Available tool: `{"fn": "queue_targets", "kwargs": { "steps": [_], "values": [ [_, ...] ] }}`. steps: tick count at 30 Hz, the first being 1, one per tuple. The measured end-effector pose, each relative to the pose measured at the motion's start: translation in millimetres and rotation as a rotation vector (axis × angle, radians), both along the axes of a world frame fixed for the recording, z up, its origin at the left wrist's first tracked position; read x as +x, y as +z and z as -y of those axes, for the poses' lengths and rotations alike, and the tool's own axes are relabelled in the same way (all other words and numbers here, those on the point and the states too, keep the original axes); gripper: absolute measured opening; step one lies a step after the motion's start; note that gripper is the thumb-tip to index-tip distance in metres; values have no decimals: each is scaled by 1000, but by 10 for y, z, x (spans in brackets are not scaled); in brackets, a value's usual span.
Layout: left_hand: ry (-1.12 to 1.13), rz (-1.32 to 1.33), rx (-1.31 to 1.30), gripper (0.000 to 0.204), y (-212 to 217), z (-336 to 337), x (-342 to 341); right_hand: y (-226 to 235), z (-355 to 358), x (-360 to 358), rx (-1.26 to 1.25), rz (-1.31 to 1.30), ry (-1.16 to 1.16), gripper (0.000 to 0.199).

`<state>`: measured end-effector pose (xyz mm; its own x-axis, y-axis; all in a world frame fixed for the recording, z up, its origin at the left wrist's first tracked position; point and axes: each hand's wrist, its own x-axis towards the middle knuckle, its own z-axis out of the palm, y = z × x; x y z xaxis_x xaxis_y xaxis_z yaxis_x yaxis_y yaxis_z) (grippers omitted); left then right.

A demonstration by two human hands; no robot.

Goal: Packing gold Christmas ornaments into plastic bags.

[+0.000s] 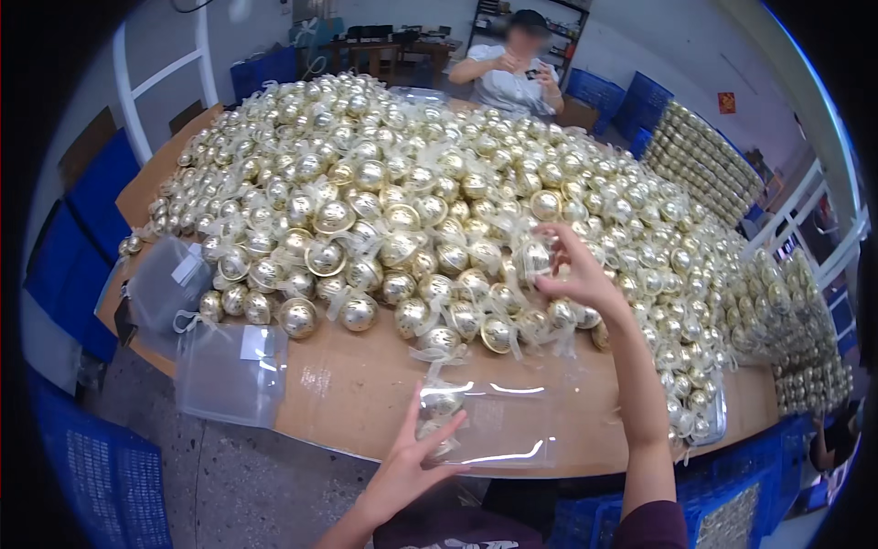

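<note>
A huge heap of shiny gold balls (402, 218), each with a pale sheer ribbon, covers most of the table. At the near edge lies a clear plastic bag (512, 425), its film glinting. My left hand (413, 462) grips the bag's left end, fingers spread around gold balls (441, 401) that lie inside or under the film. Over the near side of the heap, my right hand (583, 274) has thumb and fingers curled around a gold ball (534, 260) with pale ribbon about it. Part of that ball is hidden by the fingers.
Frosted drawstring bags (229, 380) with white labels lie on the table (338, 403) at the left. Blue crates (78, 265) stand around, and stacked gold balls (704, 160) rise at the right. Across the table sits another person (512, 82), hands raised.
</note>
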<state>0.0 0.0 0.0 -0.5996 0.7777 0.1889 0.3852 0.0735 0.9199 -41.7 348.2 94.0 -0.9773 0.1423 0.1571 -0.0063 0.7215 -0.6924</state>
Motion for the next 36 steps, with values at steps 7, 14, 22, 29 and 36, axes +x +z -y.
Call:
{"fn": "queue_targets", "kwargs": {
  "steps": [7,14,22,29,36],
  "values": [
    [113,81,-13,76,-73,60,10,-466,347,1507,-202,-23,-245,63],
    [88,45,-3,74,-46,-30,-16,-968,904,1674,-386,53,-5,65],
    [108,18,-25,75,-58,8,44,-1115,971,1396,-412,390,111,69],
    [111,134,-26,74,28,24,46,-938,1072,1373,-265,301,418,56],
    [45,36,-49,70,36,71,-32,-988,1251,1247,-315,94,258,53]
  ]
}}
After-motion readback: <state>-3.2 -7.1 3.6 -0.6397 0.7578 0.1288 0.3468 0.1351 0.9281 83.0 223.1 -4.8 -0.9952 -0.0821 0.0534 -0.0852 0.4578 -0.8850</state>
